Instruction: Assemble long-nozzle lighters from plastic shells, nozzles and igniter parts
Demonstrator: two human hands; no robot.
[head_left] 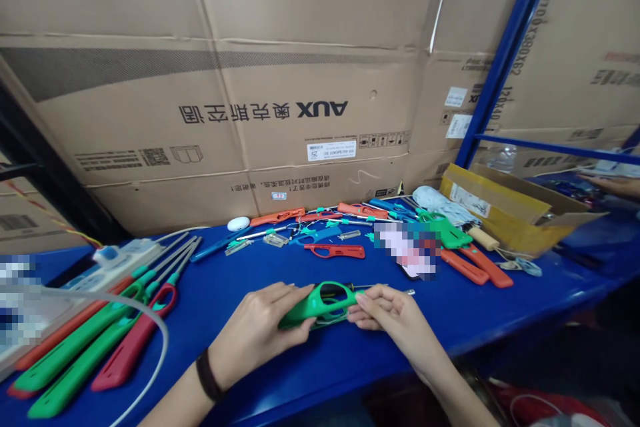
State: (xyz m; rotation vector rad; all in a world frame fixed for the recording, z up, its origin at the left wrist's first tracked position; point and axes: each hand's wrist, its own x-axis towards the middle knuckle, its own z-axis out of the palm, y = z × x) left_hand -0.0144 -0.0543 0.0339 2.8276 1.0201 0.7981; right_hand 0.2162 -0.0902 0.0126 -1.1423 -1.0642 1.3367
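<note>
A green long-nosed lighter casing [325, 297] with an oval trigger opening is held above the blue table, near its front edge. My left hand [267, 317] closes round its wider handle end, thumb below and fingers on top. At the narrow end, my right hand [383, 310] pinches the tip between thumb and fingers. Another green edge shows just under the casing; whether it is a second half I cannot tell. Behind the hands lies a screwdriver [383, 287], its handle partly hidden by the casing. An orange casing half [335, 251] lies farther back.
Several assembled lighters [75, 347] lie at left beside a power strip [117, 260] and a pale tube [163, 333]. Loose lighter parts, a phone [407, 250] and a yellow box [500, 207] line the back. Cardboard [250, 80] stands behind. Another person's hand [610, 183] appears far right.
</note>
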